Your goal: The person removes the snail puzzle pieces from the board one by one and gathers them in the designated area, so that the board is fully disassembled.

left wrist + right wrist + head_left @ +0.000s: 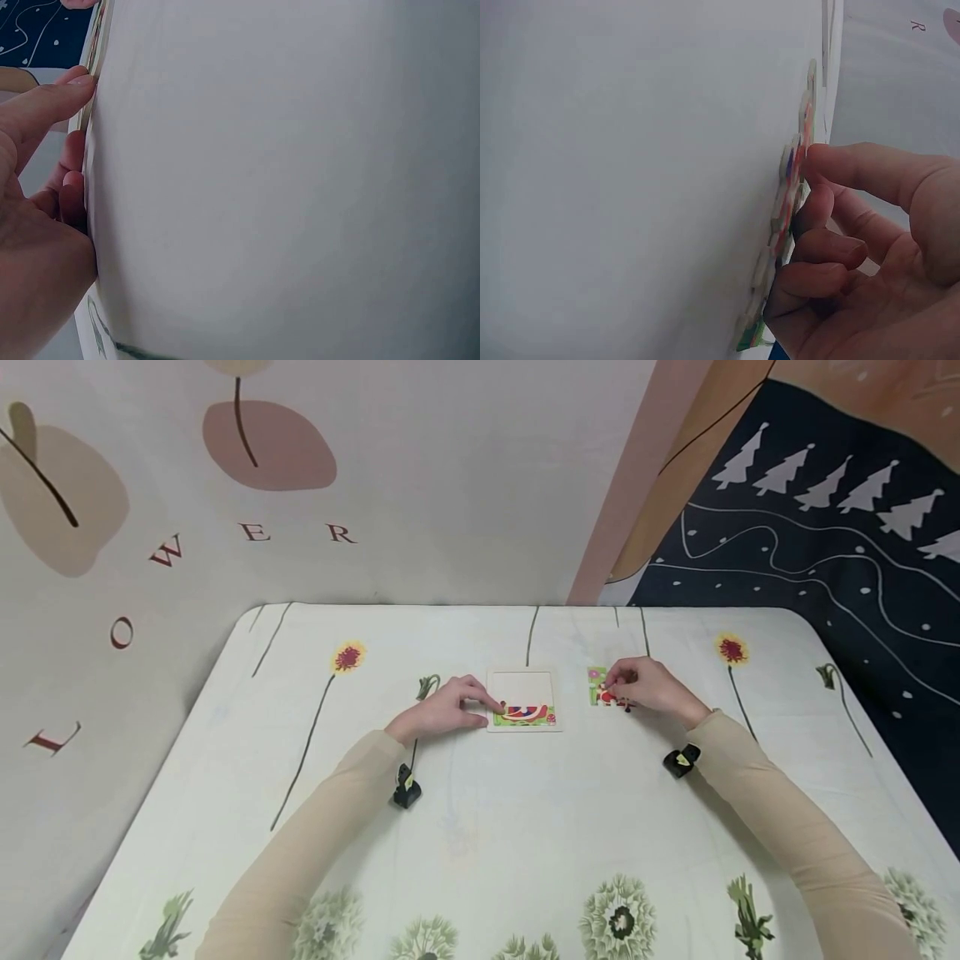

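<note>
A square puzzle board [522, 688] with a pale frame lies on the table, its bottom strip filled with printed pieces [525, 716] and its upper part bare. At its left side is my left hand [447, 706], index finger stretched onto the filled strip and thumb by the frame's edge. To the right of the board lies a group of colourful puzzle pieces [595, 677], partly covered by my right hand [651, 685]. Its thumb and index finger pinch at a piece there, the other fingers curled. Seen edge-on in the right wrist view, the loose pieces [787, 187] sit close to the fingertips.
A white tablecloth [480, 810] printed with flowers covers the table. Behind its far edge stands a light wall hanging [465, 485] with letters; a dark one with trees [810, 535] hangs at the right. Black wrist cameras [407, 787] are strapped to both arms.
</note>
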`<state>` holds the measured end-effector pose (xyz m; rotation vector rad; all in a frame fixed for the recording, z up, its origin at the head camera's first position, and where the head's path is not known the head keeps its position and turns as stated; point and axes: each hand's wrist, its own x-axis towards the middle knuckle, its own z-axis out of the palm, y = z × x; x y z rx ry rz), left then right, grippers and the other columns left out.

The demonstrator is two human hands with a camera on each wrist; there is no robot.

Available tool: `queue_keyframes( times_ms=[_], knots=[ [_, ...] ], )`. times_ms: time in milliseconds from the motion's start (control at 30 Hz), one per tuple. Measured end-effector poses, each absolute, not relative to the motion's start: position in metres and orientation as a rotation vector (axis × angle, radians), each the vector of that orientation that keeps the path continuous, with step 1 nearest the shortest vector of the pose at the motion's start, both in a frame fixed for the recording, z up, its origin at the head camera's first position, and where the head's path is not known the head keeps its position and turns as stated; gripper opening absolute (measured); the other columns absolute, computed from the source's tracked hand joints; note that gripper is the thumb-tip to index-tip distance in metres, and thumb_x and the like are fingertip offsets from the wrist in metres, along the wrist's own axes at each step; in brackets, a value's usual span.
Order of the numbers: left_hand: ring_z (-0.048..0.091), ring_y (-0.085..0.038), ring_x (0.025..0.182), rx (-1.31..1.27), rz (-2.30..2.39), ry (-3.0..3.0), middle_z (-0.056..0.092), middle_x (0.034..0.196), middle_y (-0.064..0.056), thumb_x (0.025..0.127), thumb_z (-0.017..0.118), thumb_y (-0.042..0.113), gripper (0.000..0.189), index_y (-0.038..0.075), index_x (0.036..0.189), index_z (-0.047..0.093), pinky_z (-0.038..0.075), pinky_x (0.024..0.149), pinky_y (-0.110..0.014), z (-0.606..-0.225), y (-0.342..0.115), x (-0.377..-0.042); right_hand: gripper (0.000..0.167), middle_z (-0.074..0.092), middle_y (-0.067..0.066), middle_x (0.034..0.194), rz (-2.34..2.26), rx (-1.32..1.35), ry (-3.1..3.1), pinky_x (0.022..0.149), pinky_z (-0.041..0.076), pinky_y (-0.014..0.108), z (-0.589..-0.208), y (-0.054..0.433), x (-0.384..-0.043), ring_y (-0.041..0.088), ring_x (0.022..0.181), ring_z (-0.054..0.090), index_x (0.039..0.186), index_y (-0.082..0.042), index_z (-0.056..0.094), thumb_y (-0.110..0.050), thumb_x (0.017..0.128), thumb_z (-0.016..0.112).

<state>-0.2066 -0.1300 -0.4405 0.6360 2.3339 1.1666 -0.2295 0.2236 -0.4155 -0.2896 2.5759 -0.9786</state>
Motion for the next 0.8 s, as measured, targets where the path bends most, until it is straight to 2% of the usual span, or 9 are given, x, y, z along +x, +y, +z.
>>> queue_keyframes(
  times_ms=[267, 567, 800],
  knots=[
    [0.048, -0.025, 0.120, 0.644, 1.188, 2.331, 0.058, 0.125, -0.011, 0.089, 0.069, 0.005, 0.028, 0.010, 0.116, 0.074, 0.037, 0.108, -0.048, -0.439, -0.129, -0.205, 0.017, 0.059, 0.011, 0.095, -0.976, -0.288, 2.608, 0.059, 0.040, 0.029, -0.405, 0.225, -0.230, 0.017, 0.077, 0.047, 0.106, -0.002, 0.067, -0.015, 0.097, 0.061],
    [0.047, -0.029, 0.121, 0.627, 1.136, 2.409, 0.055, 0.125, -0.015, 0.089, 0.068, 0.007, 0.022, 0.009, 0.109, 0.076, 0.035, 0.109, -0.052, -0.431, -0.121, -0.201, 0.015, 0.061, 0.012, 0.097, -1.031, -0.334, 2.614, 0.062, 0.042, 0.027, -0.401, 0.214, -0.221, 0.020, 0.081, 0.049, 0.104, -0.001, 0.068, -0.012, 0.096, 0.062],
    [0.049, -0.032, 0.119, 0.717, 1.110, 2.483, 0.060, 0.119, -0.016, 0.087, 0.067, 0.004, 0.020, 0.006, 0.105, 0.077, 0.033, 0.108, -0.051, -0.431, -0.109, -0.200, 0.014, 0.061, 0.013, 0.093, -1.090, -0.415, 2.577, 0.056, 0.043, 0.025, -0.404, 0.199, -0.216, 0.015, 0.068, 0.050, 0.103, 0.002, 0.068, -0.006, 0.094, 0.061]
  ],
)
